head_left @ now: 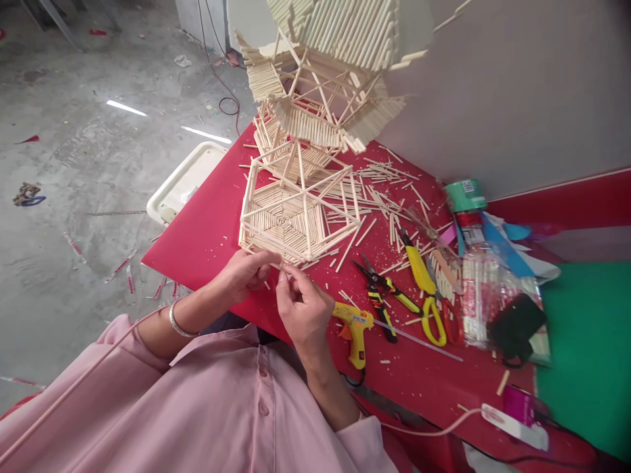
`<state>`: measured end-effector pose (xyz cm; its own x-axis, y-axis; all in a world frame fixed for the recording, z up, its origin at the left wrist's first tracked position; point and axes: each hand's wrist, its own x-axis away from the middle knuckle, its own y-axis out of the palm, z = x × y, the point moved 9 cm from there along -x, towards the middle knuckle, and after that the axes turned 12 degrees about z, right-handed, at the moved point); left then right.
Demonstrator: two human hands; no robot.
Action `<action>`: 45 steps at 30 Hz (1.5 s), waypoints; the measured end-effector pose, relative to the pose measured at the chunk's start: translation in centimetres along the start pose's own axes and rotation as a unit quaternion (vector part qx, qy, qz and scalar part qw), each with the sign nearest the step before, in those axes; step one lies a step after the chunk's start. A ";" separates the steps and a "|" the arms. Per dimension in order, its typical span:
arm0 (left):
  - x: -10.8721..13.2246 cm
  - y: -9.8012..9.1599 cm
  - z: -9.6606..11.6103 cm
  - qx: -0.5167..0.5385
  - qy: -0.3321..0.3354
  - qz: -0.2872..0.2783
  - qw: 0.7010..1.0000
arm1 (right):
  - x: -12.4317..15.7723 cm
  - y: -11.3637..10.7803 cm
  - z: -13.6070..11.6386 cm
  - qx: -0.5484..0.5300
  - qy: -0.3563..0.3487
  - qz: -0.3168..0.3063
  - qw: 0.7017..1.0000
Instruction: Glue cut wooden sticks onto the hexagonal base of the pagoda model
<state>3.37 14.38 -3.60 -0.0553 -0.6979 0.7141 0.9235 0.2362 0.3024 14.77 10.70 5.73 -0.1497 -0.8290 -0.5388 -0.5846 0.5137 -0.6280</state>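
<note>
My left hand (251, 270) and my right hand (304, 305) meet at the near edge of a hexagonal frame (304, 197) built of thin wooden sticks. Their fingertips are pinched together around a small pale piece of wooden stick (282, 265), mostly covered by the fingers. Inside the frame, a base (283, 222) of sticks laid in concentric hexagons shows. Behind it rises a taller stick structure with slatted, roof-like panels (350, 33). A yellow glue gun (355, 328), with a clear glue stick (419, 340) in its back, lies just right of my right hand.
Loose sticks (379, 172) are scattered over the red tabletop (207, 243). Black-and-yellow pliers (377, 295) and yellow-handled scissors (432, 322) lie at the right. Beyond them are bagged sticks (478, 295), a green tape roll (466, 195) and a white power strip (514, 426) with a cable.
</note>
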 end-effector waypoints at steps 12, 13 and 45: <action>0.4 0.1 0.0 0.012 -0.005 -0.014 1.000 | -0.1 0.1 -1.2 0.044 -0.072 0.002 0.996; 0.4 0.3 0.0 0.013 -0.002 -0.018 1.000 | -0.1 0.1 -1.2 0.045 -0.074 0.002 0.996; 0.6 -0.5 -0.7 -0.002 -0.007 -0.001 1.000 | 0.4 -0.5 -0.2 0.018 -0.033 0.017 0.999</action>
<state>3.15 13.40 -3.76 -0.0619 -0.6890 0.7222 0.9250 0.2323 0.3008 14.84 10.11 5.93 -0.1160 -0.7950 -0.5954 -0.5506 0.5503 -0.6276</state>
